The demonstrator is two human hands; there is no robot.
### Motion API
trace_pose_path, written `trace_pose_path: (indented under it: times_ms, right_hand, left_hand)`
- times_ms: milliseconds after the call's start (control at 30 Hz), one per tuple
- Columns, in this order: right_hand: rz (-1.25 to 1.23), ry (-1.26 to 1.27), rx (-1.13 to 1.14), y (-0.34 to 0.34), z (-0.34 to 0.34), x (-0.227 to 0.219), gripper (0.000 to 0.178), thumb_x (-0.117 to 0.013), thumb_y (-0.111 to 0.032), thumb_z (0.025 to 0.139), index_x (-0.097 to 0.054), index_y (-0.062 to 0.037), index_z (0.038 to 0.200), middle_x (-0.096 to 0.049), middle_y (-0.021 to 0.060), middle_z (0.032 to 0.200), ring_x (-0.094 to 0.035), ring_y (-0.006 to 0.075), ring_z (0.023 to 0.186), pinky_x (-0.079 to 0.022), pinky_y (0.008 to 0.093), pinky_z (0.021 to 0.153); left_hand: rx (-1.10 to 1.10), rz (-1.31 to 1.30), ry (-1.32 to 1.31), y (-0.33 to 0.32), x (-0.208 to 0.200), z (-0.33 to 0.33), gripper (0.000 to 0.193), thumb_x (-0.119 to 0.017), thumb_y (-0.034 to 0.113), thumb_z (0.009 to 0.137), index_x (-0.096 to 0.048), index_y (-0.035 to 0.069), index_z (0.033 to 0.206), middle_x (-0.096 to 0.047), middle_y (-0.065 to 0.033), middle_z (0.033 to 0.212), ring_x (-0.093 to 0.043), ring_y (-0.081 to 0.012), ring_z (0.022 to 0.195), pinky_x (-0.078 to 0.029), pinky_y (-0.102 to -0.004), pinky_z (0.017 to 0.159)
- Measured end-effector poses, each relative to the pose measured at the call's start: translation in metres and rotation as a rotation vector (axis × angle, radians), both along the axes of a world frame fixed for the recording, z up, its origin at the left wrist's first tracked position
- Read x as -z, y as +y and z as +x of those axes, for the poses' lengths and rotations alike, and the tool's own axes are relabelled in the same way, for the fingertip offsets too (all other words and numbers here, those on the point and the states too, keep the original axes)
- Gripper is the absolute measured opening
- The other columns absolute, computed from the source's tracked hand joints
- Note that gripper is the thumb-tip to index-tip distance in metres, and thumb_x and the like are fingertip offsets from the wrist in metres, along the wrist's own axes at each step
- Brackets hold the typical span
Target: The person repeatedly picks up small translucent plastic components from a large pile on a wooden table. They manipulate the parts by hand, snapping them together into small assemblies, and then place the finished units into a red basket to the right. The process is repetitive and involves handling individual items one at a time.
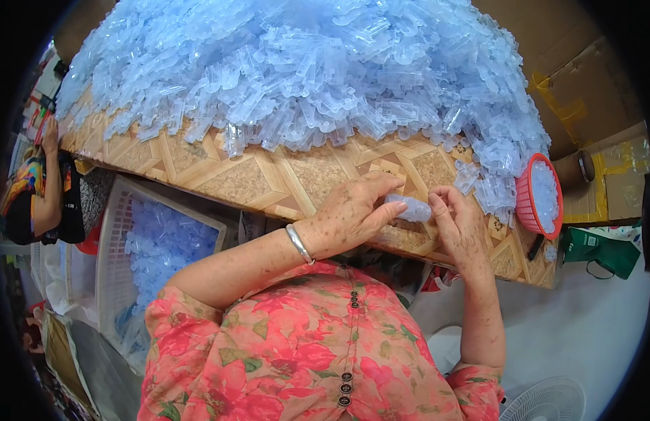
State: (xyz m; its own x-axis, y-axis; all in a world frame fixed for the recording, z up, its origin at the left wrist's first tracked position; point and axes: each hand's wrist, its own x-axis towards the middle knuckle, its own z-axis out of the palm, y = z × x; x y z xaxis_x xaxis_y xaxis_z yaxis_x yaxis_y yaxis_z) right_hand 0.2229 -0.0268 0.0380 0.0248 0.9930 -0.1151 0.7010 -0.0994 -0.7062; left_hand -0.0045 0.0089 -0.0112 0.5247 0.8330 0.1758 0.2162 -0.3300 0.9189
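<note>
Close to the table's near edge, my left hand grips a small clear plastic piece, tube-like and rounded, between thumb and fingers. My right hand pinches at the other end of it, thumb against bent fingers. Whether the piece is one part or two fitted together I cannot tell. Beyond both hands, a big heap of clear bluish plastic pieces covers most of the wood-patterned table. A few loose pieces lie to the right of my right hand.
A red basket of similar pieces tilts at the table's right edge, near a black stick-like object. At lower left stands a white crate with more pieces. Cardboard, a green bag and a fan are rightward. Another person is far left.
</note>
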Motion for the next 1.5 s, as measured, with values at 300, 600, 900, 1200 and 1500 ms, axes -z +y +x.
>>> trace_pose_path:
  times_ms: [300, 600, 900, 1200, 1500]
  right_hand:
    - [-0.613, 0.375, -0.02, 0.018, 0.008, 0.003, 0.047, -0.06, -0.046, 0.106, -0.054, -0.0044, 0.126, -0.071, 0.0106, 0.08, -0.061, 0.0141, 0.048, -0.048, 0.0269, 0.043]
    - [-0.771, 0.653, 0.04, 0.024, 0.007, 0.007, 0.048, -0.061, -0.039, 0.106, -0.045, -0.0014, 0.131, -0.072, 0.0201, 0.091, -0.076, 0.0225, 0.067, -0.06, 0.0287, 0.047]
    - [-0.677, 0.691, 0.096, 0.016, 0.002, 0.02, 0.046, -0.063, -0.034, 0.106, -0.046, -0.0002, 0.131, -0.073, 0.0206, 0.09, -0.076, 0.0227, 0.068, -0.061, 0.0296, 0.048]
    - [-0.502, 0.798, 0.104, 0.001, 0.007, 0.029, 0.059, -0.065, -0.043, 0.104, -0.045, -0.0009, 0.141, -0.073, 0.0174, 0.087, -0.074, 0.0186, 0.065, -0.059, 0.0254, 0.048]
    - [-0.375, 0.754, 0.089, -0.017, 0.008, 0.042, 0.052, -0.064, -0.032, 0.106, -0.047, -0.0016, 0.144, -0.072, 0.0115, 0.085, -0.072, 0.0137, 0.065, -0.055, 0.0217, 0.05]
  left_hand:
    - [0.173, -0.614, 0.009, 0.02, -0.01, 0.017, 0.036, -0.063, 0.029, 0.107, -0.068, 0.011, 0.138, -0.073, -0.0046, 0.107, -0.07, -0.0092, 0.084, -0.062, -0.0252, 0.064]
    - [0.124, -0.831, -0.077, 0.021, -0.009, 0.023, 0.033, -0.064, 0.019, 0.106, -0.069, 0.013, 0.138, -0.077, -0.0058, 0.111, -0.071, -0.009, 0.094, -0.064, -0.0266, 0.078]
    - [0.129, -0.792, -0.094, 0.018, -0.004, 0.023, 0.033, -0.063, 0.017, 0.106, -0.069, 0.013, 0.139, -0.077, -0.0051, 0.111, -0.07, -0.0089, 0.098, -0.064, -0.0271, 0.081]
    - [0.059, -0.356, -0.037, -0.004, 0.002, 0.012, 0.035, -0.066, 0.009, 0.101, -0.068, 0.007, 0.136, -0.075, -0.0089, 0.107, -0.075, -0.0131, 0.085, -0.063, -0.0264, 0.074]
    - [-0.571, 0.079, 0.675, -0.058, -0.065, -0.225, 0.03, -0.073, 0.009, 0.091, -0.071, -0.001, 0.119, -0.076, -0.0173, 0.104, -0.074, -0.0283, 0.076, -0.059, -0.0372, 0.068]
